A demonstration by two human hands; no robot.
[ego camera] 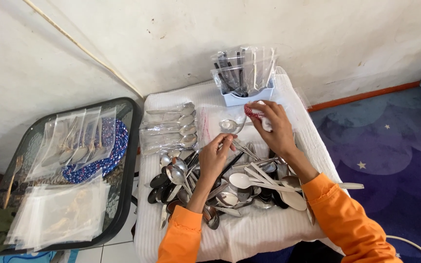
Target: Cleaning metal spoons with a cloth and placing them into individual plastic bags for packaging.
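Note:
My left hand (216, 157) pinches the handle of a metal spoon (229, 125) whose bowl points to the far side, over a white cloth-covered table (249, 234). My right hand (275, 127) holds a red-and-white cloth (255, 112) right by the spoon's bowl. Below both hands lies a pile of loose cutlery (220, 187): metal spoons, black-handled pieces and white plastic spoons (264, 183). Both arms wear orange sleeves.
Bagged spoons (169, 129) lie in a row at the table's left. A white holder with bagged cutlery (244, 75) stands by the wall. A dark tray table (130, 160) at left carries more bagged cutlery, a blue beaded mat and empty clear bags (57, 212). Purple carpet lies at right.

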